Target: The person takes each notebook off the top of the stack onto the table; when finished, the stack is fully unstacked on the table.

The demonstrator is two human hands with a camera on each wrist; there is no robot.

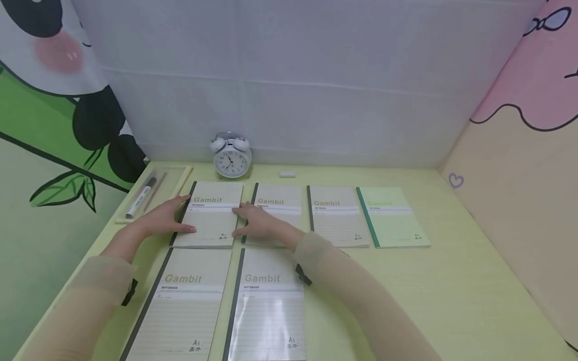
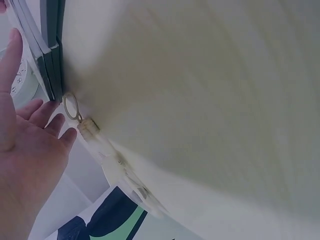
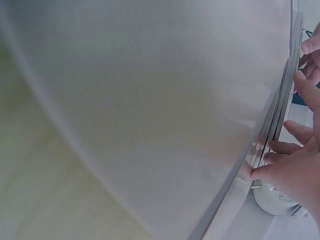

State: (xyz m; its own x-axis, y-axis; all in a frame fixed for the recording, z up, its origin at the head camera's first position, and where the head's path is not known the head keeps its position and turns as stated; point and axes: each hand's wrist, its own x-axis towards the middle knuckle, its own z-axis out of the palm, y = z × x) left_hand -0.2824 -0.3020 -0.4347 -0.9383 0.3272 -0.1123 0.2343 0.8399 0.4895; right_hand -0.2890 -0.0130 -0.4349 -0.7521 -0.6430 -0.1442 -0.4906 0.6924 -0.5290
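At the back left, a grey-white Gambit notebook point(image 1: 212, 228) with a dark spine lies between both hands. My left hand point(image 1: 159, 217) is at its spine side, thumb over the cover's lower left and a fingertip near the upper edge. In the left wrist view, stacked spines point(image 2: 50, 72) show at that hand's fingertips. From the right, my right hand point(image 1: 266, 223) touches the notebook's right edge with extended fingers, thumb lower down. Its forearm passes over the neighbouring notebook point(image 1: 282, 200) and partly hides it. In the right wrist view, layered page edges point(image 3: 280, 107) run beside the fingers.
A grey notebook point(image 1: 337, 220) and a green one point(image 1: 394, 220) continue the back row. Two larger notebooks, one on the left point(image 1: 185, 306) and one on the right point(image 1: 268, 311), lie in front. Behind are an alarm clock point(image 1: 232, 161), an eraser point(image 1: 287, 174) and a tray point(image 1: 184, 180) with a marker point(image 1: 141, 198).
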